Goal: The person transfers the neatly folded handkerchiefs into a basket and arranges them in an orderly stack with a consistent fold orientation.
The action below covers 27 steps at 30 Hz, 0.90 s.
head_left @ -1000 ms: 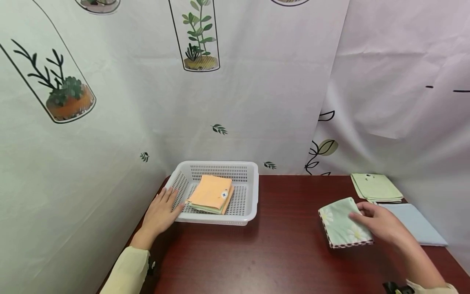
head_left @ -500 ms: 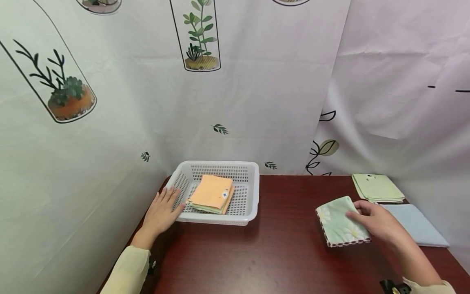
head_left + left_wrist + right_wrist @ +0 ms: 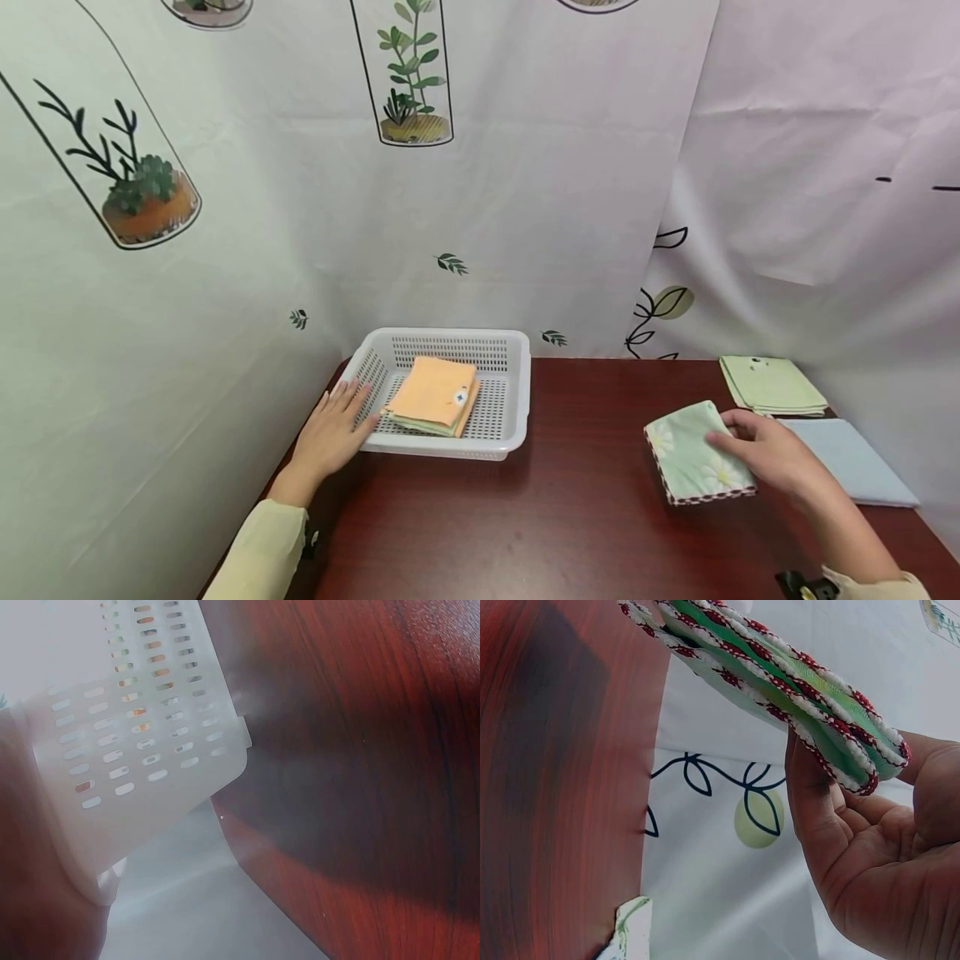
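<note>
Your right hand [image 3: 772,454] pinched the folded green daisy cloth [image 3: 693,454] by its near corner, thumb over and fingers under, so the stack stayed together just above the table [image 3: 570,517]. Your left hand [image 3: 330,433] lay flat, fingers straight, against the white basket [image 3: 517,392], seemingly steadying it with the orange cloth [image 3: 435,396] inside.

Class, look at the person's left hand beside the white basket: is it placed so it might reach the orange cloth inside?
Probably yes. The left hand rests against the basket wall; the orange cloth lies uncovered on top of the stack, with the basket open above.
</note>
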Available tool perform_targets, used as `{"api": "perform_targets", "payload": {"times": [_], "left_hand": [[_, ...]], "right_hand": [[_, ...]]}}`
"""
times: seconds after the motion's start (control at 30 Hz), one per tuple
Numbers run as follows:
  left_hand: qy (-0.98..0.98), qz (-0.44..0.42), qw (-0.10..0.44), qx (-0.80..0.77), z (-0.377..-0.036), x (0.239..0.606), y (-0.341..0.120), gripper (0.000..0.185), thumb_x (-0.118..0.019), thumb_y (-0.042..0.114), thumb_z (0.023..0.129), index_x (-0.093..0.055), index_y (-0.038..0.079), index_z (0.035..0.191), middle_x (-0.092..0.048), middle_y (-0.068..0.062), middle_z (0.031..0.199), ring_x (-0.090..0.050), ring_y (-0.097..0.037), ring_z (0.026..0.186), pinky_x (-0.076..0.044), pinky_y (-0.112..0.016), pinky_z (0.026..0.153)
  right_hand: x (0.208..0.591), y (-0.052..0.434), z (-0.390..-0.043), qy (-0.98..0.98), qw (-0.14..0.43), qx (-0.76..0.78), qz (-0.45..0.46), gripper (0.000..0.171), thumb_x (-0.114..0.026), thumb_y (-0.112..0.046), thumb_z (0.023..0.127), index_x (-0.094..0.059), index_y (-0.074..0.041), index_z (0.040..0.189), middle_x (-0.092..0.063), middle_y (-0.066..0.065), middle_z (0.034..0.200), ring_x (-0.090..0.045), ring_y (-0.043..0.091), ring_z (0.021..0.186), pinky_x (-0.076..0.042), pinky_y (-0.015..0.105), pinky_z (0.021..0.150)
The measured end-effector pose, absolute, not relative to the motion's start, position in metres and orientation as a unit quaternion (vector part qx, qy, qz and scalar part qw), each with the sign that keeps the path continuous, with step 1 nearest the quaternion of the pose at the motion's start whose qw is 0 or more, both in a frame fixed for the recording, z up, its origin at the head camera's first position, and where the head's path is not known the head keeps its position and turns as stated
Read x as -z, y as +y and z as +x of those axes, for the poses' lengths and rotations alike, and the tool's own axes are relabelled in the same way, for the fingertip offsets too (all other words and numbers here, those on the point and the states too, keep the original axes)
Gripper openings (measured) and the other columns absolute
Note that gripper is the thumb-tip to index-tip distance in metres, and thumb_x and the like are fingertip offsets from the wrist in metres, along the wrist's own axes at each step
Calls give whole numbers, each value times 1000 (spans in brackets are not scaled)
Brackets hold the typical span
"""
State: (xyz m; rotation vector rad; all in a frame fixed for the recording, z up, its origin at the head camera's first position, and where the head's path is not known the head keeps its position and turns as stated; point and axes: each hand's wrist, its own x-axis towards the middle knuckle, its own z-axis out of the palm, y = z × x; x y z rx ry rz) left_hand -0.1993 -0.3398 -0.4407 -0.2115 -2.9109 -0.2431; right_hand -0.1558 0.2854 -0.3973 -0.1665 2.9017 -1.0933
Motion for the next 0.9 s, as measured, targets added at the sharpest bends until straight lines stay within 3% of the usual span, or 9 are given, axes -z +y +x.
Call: {"api": "perform_targets", "payload": {"times": [0.9], "left_hand": [[-989,-73,105,79,-198,439,-340,69,-45,49,104,-38,4,156,-29,-22,163,-19,-42,153,-14,-59,123]], "right_hand": [[384,275,-158,922,34,381,-51,36,-67,-34,99,-61,-2,115,-63,4,91,-54,12,76,-42,26,67]]}}
